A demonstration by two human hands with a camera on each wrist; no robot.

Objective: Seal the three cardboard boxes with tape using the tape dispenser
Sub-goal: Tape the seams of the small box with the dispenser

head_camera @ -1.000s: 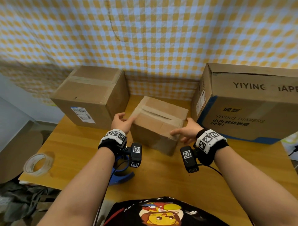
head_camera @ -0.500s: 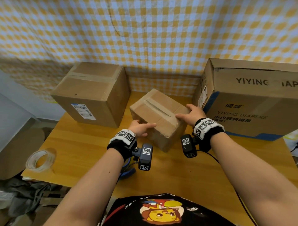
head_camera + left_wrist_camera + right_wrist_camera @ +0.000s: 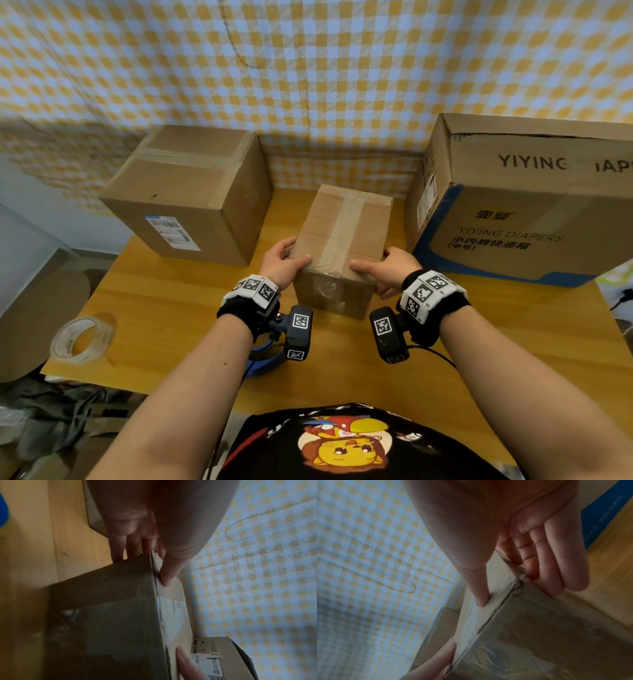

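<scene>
Over at nine o'clock, a roll of tape (image 3: 82, 339) lies flat near the table (image 3: 342, 373) edge. At eleven o'clock stands a taped box with a shipping label (image 3: 191, 195). Under the left wrist, part of a blue tape dispenser (image 3: 265, 359) shows. At the centre sits the small box (image 3: 342, 236), a tape strip running along its top toward twelve o'clock. The left hand (image 3: 284, 263) holds its near left corner in a clenched grip, thumb on top, fingers down the side. The right hand (image 3: 387, 270) grasps the near right corner likewise. At two o'clock stands the big printed box (image 3: 527, 205).
</scene>
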